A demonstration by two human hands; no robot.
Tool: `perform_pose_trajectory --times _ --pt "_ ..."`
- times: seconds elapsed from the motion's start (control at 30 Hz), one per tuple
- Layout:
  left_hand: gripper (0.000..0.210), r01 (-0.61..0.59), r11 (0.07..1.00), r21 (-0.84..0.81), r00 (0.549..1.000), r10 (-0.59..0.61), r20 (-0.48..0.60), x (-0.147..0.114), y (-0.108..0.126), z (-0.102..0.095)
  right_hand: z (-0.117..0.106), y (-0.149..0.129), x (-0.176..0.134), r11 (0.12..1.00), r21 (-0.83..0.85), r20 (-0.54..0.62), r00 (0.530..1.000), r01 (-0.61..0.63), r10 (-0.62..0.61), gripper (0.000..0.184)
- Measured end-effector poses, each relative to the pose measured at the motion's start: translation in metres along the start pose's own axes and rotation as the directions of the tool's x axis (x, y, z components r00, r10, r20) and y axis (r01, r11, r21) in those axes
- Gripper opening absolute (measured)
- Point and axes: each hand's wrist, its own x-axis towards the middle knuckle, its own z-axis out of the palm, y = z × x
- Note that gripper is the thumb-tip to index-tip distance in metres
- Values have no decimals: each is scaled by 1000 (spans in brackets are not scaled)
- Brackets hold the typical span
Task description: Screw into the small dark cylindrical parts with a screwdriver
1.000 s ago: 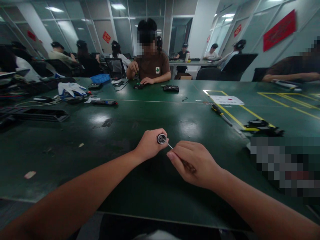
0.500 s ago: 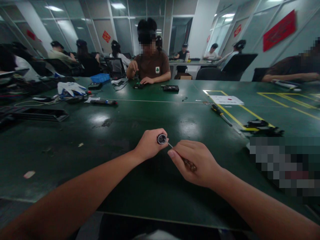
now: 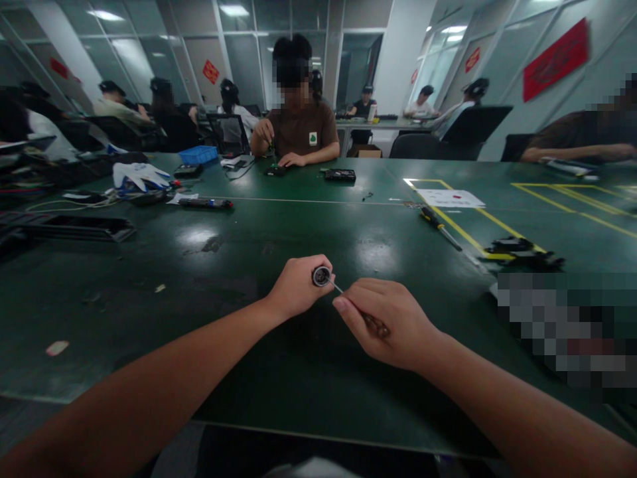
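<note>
My left hand [image 3: 296, 285] is closed around a small dark cylindrical part [image 3: 321, 276], its round open end with a pale metallic rim turned toward me. Inside that opening the details are too small to make out. My right hand [image 3: 391, 318] grips a screwdriver [image 3: 377, 325] by its brownish, see-through handle. The thin metal shaft points up and left, and its tip meets the rim or the inside of the cylindrical part; which one I cannot tell. Both hands are above the green table [image 3: 279, 229].
A yellow-and-black screwdriver [image 3: 440, 227] and black parts [image 3: 522, 253] lie to the right. White gloves [image 3: 139, 178], a blue basket [image 3: 199, 155] and a dark pen-like tool [image 3: 205, 204] are at the left. Across the table a person [image 3: 301, 133] works on a small device.
Both hands keep almost the same place and grip. The screwdriver and the cylindrical part show hardly any shift; the whole view has moved very slightly.
</note>
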Motion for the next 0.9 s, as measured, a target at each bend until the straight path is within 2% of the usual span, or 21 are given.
perform_pose_trajectory --times 0.67,0.9 --pt "7 8 1000 5 1000 -8 29 0 1 0 2 -1 -2 999 6 -44 998 -51 51 34" --pt "7 7 1000 3 1000 -7 25 0 -2 0 1 -2 -1 999 -6 -48 998 -34 33 33"
